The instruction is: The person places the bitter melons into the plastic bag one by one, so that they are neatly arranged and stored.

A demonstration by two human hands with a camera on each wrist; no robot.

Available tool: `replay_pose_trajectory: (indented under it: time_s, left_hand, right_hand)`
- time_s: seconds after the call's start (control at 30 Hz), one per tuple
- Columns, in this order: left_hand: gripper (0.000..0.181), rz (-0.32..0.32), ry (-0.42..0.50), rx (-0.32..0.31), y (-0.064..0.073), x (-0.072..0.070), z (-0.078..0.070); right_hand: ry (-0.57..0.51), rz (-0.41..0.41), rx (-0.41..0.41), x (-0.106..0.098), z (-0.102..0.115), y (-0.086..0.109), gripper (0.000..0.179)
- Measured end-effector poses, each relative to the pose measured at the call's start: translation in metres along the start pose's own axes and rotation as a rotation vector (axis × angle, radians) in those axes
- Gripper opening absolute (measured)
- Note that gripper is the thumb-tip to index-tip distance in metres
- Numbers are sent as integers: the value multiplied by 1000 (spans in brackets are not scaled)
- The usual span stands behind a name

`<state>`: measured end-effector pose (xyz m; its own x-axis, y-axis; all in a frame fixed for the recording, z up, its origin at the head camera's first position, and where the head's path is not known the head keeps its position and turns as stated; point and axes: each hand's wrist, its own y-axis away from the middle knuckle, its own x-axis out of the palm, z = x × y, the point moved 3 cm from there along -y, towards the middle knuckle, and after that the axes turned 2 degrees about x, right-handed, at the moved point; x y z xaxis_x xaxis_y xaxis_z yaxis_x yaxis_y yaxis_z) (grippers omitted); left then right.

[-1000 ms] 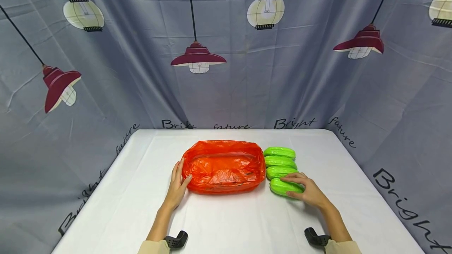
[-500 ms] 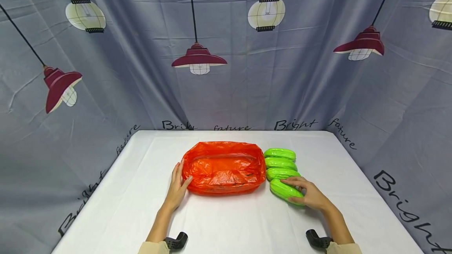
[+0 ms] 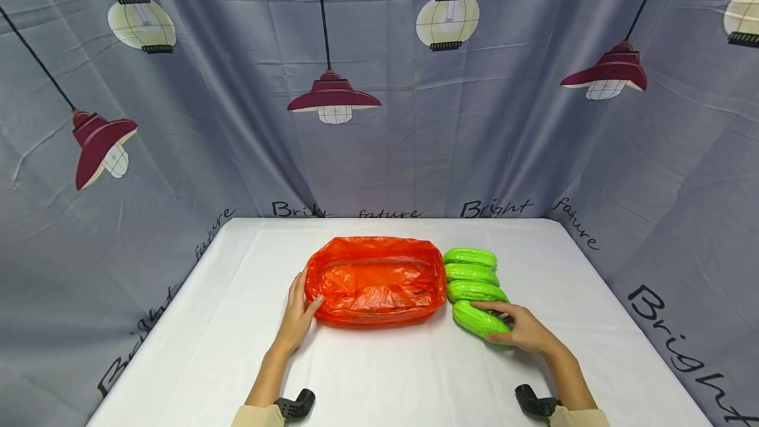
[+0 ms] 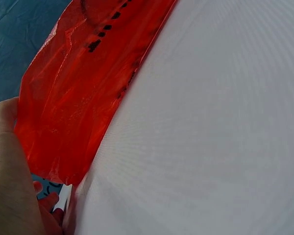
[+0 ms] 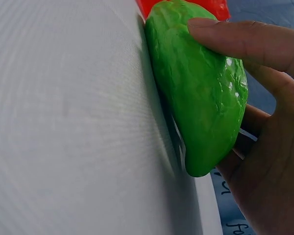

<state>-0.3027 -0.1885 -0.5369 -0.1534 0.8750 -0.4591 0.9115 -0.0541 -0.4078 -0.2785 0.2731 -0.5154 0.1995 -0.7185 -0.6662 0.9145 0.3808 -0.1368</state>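
A red plastic bag (image 3: 376, 282) lies opened out on the white table, its mouth facing up. My left hand (image 3: 294, 321) holds its left end, thumb at the rim and fingers along the outside; in the left wrist view the thumb (image 4: 7, 111) goes behind the bag's upper edge. Right of the bag, my right hand (image 3: 524, 331) grips the nearest green bitter melon (image 5: 196, 83), thumb on the near side and fingers over the far side. This bitter melon is angled, its right end toward me, and lies close over the cloth.
Several more bitter melons (image 3: 471, 273) lie in a row beyond the held one, close against the bag's right side. The white table (image 3: 391, 374) ends at a grey-blue curtain (image 3: 379, 163) printed with lamps, behind and at both sides.
My right hand has turned the nearest bitter melon so its right end swings toward me, slightly away from the row. The left hand and bag have stayed nearly still.
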Motion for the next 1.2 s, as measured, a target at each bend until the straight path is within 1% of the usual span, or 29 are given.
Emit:
replay_pose_trajectory:
  time_s: [0.3,0.53,0.63,0.73,0.87,0.97,1.2]
  left_hand:
    - [70,0,9,4,-1,0,1]
    - [70,4,1,-6,0,0,1]
    - [70,10,6,-5,0,0,0]
    - [70,12,16,7,0,0,0]
    - [70,14,12,21,-1,1,1]
    - [69,19,5,17,-1,1,1]
    - [68,26,-4,3,-1,-1,-1]
  right_hand:
    - [5,11,-1,0,2,1,56]
    - [-54,29,-13,0,6,1,56]
    - [-78,23,-14,-1,8,1,57]
    - [-91,4,-35,-2,14,1,58]
    - [-111,-15,-74,-5,28,3,57]
    - [-140,-31,-93,-8,34,2,56]
    - [-169,-90,-87,-4,17,-3,59]
